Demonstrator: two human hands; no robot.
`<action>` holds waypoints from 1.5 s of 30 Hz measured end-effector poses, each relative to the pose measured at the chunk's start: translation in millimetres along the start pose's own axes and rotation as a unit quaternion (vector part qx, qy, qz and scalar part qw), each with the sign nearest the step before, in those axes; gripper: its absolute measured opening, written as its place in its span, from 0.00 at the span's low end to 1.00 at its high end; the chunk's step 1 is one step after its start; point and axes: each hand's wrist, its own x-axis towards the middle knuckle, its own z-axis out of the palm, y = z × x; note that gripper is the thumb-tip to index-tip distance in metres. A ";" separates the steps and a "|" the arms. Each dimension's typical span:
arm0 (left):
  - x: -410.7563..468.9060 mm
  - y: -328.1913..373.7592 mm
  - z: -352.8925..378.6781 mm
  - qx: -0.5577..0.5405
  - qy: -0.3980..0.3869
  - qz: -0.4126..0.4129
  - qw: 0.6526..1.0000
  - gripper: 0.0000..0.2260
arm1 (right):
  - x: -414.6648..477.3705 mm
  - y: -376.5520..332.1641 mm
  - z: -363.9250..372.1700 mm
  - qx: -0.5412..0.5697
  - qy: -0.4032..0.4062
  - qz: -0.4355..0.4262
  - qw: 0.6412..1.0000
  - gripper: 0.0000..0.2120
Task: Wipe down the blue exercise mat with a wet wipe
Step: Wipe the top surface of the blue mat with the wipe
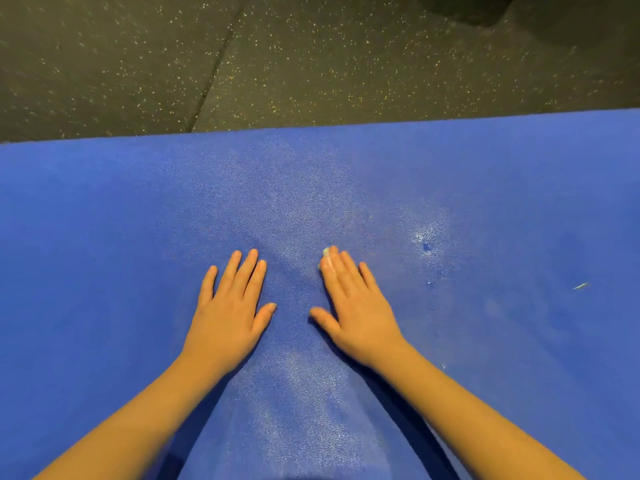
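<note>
Person leans over blue exercise mat, both palms flat on it, midway between near and far edge. There, left hand: fingers straight, slightly spread, holding nothing. Beside it, right hand: fingers straight and close together, pressing pale scrap that peeks out at fingertips (likely wet wipe, mostly hidden).

Step judged: mid-wipe; damp sheen runs between hands toward far edge. Next move calls for sweep toward right side, where white fleck lies.

Beyond far edge: dark speckled rubber floor.
</note>
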 end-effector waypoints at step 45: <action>-144.5 80.9 -43.9 -0.093 -0.204 -0.060 0.973 0.30 | -179.2 -19.6 -17.4 0.046 -0.183 -0.084 0.978 0.44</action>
